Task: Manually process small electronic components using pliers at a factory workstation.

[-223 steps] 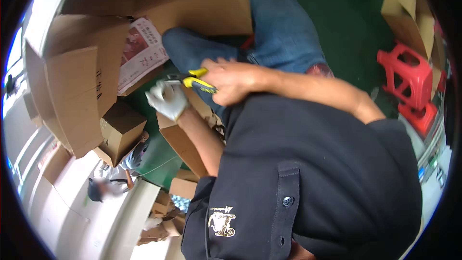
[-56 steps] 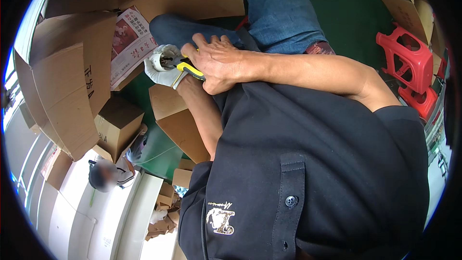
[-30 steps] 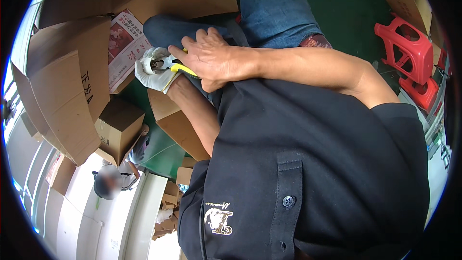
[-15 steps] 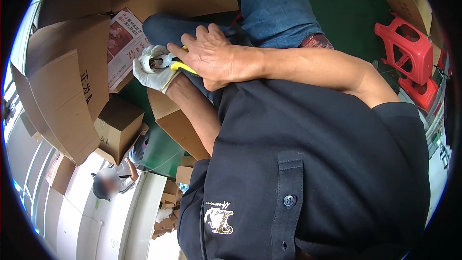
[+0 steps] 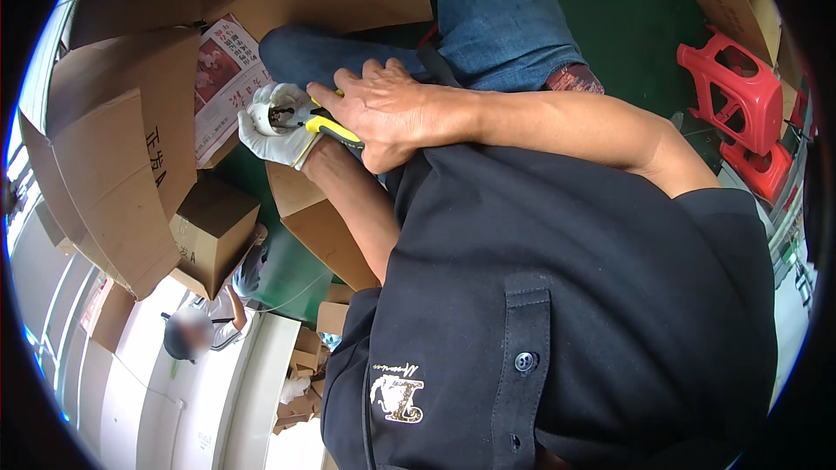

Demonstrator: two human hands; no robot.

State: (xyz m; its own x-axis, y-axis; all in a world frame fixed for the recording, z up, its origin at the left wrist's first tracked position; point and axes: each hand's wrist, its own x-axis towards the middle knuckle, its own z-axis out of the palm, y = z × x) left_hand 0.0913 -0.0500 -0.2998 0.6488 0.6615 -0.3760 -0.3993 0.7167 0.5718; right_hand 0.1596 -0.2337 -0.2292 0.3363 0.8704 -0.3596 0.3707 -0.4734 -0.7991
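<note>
My left hand (image 5: 274,126) wears a white glove and is closed around a small round part (image 5: 283,115), held over my lap. My bare right hand (image 5: 383,113) grips pliers with yellow-and-black handles (image 5: 331,129). The pliers' tip is at the round part in the gloved hand. My blue-jeaned knee (image 5: 331,48) lies just behind both hands. My black shirt (image 5: 557,313) fills the lower right and hides most of my lap.
Large open cardboard boxes (image 5: 131,157) stand at the left, a printed sheet (image 5: 222,78) between them. A smaller brown box (image 5: 318,226) sits under my left forearm. Red plastic stools (image 5: 740,96) stand on the green floor at right. Another person (image 5: 196,326) is seen far below left.
Seconds ago the hands were slightly apart with the pliers raised; now the pliers' tip is at the part in my gloved hand. Over the last second the hands have hardly moved.
</note>
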